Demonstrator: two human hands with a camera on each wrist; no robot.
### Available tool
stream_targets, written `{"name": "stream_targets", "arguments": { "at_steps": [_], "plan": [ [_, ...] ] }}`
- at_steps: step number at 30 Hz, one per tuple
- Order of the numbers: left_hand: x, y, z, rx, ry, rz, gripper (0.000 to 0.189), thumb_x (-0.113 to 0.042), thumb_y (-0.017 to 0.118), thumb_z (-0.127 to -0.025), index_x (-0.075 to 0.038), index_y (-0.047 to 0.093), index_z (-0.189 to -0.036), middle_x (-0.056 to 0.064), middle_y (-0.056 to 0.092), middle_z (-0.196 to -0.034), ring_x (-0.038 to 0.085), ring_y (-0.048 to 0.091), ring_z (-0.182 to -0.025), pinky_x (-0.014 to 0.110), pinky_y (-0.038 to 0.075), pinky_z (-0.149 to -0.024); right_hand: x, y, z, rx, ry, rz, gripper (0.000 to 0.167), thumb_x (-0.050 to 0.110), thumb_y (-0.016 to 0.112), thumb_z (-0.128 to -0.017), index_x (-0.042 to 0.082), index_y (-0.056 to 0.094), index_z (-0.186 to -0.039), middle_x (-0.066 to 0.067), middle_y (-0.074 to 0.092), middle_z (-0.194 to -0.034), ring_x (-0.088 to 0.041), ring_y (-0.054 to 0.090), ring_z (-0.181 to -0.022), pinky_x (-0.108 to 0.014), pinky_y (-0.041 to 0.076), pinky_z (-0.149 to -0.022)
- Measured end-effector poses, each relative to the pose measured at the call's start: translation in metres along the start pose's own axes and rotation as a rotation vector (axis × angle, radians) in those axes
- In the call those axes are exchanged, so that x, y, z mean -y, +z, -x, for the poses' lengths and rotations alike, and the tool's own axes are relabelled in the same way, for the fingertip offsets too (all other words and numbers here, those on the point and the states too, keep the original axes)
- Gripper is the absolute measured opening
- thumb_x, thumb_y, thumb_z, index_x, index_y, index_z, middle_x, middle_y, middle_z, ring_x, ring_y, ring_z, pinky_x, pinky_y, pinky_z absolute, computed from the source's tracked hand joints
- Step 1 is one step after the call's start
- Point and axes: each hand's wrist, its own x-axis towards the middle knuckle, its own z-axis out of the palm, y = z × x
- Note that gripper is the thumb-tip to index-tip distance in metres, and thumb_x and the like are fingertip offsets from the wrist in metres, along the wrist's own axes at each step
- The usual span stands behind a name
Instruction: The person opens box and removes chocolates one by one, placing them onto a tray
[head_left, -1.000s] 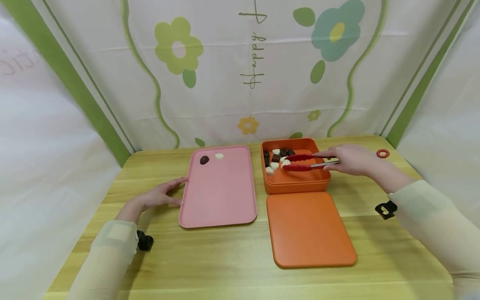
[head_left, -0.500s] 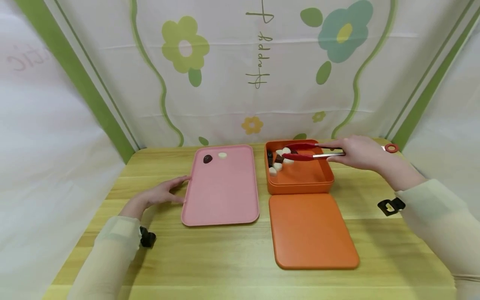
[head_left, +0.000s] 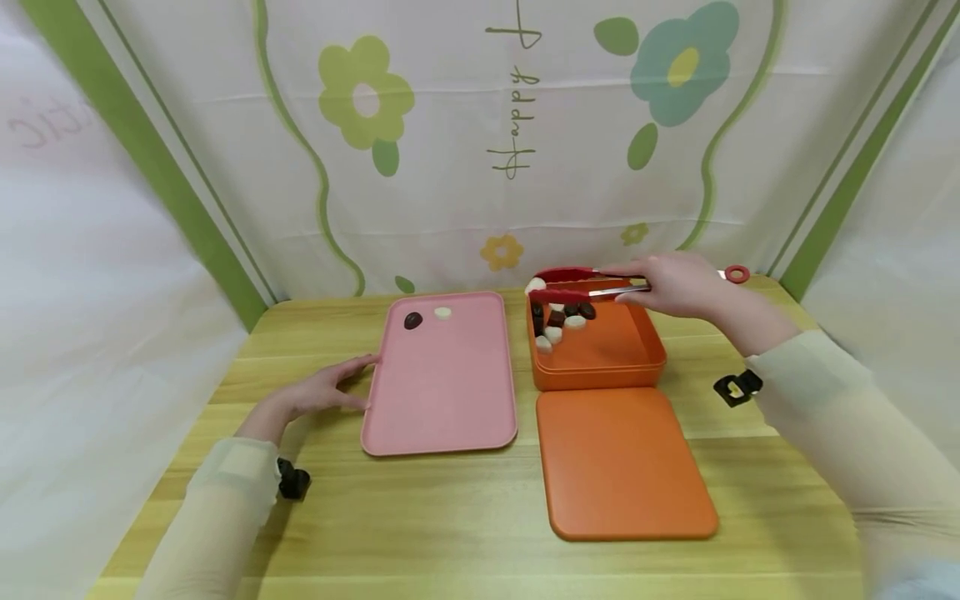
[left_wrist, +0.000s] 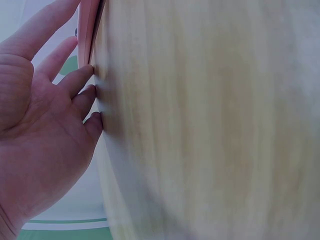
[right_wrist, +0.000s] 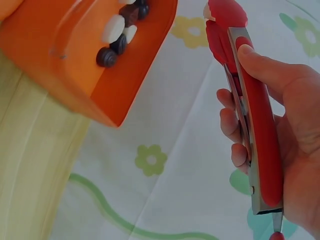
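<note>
My right hand (head_left: 675, 282) grips red-and-silver tongs (right_wrist: 262, 130), thumb along one arm and fingers curled on the other. Their red tips pinch a white chocolate (head_left: 536, 286), raised over the far left corner of the orange box (head_left: 633, 367). Dark and white chocolates (head_left: 555, 319) lie along the box's left side and back. At the left, my left hand (head_left: 318, 390) touches the left rim of a pink tray (head_left: 442, 392) with extended, spread fingers. On that tray, near the far edge, sit a dark chocolate (head_left: 413, 320) and a white chocolate (head_left: 443, 313).
An orange lid (head_left: 626, 467) lies flat on the wooden table (head_left: 420, 525), right in front of the box. Behind the table hangs a white cloth (head_left: 442, 167) printed with flowers, and cloth walls rise on both sides.
The tongs have closed on a white chocolate among the others in the box, then lifted it up and leftward to the far left corner. My left hand stays at the tray.
</note>
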Motion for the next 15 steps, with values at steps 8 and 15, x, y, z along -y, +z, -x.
{"name": "stream_targets", "arguments": {
  "at_steps": [8, 15],
  "plan": [
    [-0.001, 0.000, 0.000, 0.001, -0.010, 0.017, 0.087, -0.029, 0.076, -0.086, -0.017, 0.025, -0.156, 0.019, 0.011, -0.160, 0.041, 0.008, -0.144, 0.059, 0.009, -0.113, 0.013, 0.006, -0.026, 0.012, -0.020, -0.007, 0.050, 0.033, 0.071, -0.089, 0.023, 0.059, -0.137, -0.007, 0.068, -0.100, -0.020, 0.051, -0.069, -0.035, 0.038, -0.055],
    [-0.001, 0.000, 0.000, -0.002, -0.008, 0.023, 0.088, -0.029, 0.076, -0.085, -0.017, 0.025, -0.156, 0.018, 0.011, -0.160, 0.040, 0.008, -0.145, 0.059, 0.009, -0.113, 0.024, 0.011, -0.047, 0.043, -0.034, -0.055, 0.049, 0.028, 0.069, -0.092, 0.022, 0.057, -0.139, -0.010, 0.067, -0.112, -0.021, 0.053, -0.071, -0.035, 0.040, -0.056]
  ]
}}
